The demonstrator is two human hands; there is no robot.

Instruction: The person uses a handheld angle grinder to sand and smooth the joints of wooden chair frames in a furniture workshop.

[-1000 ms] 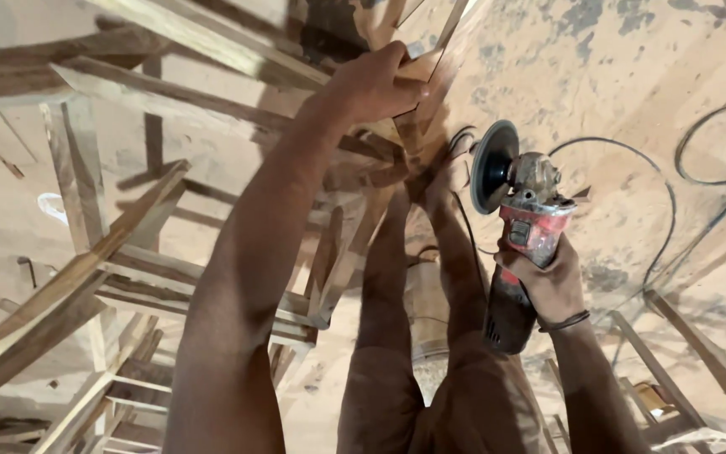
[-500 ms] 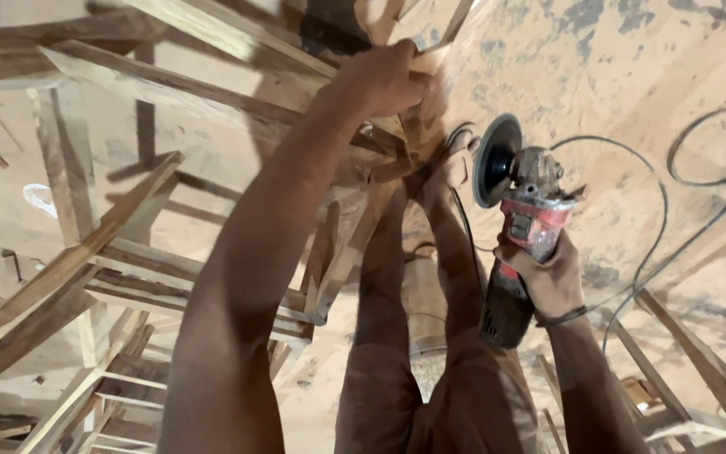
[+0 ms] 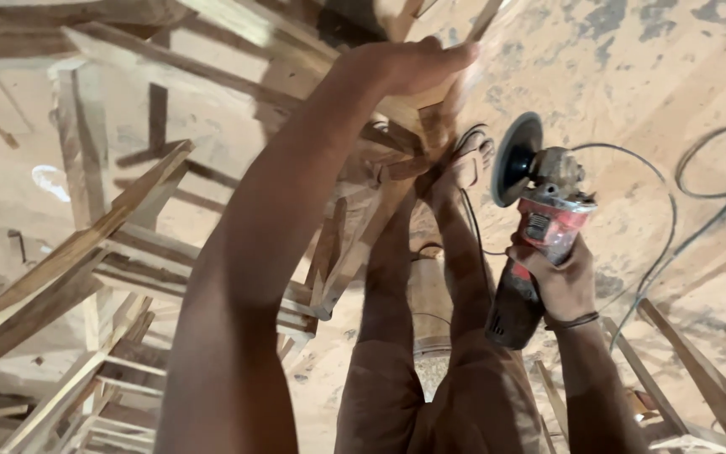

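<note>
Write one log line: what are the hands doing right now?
left hand: gripping wooden frame | right hand: holding angle grinder, disc clear of wood | cord: on dusty floor

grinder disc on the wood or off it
Off: the grinder in the right hand has its disc in the air beside the wooden frame.

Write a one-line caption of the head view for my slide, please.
Left hand grips a wooden frame while right hand holds a red angle grinder beside it.
</note>
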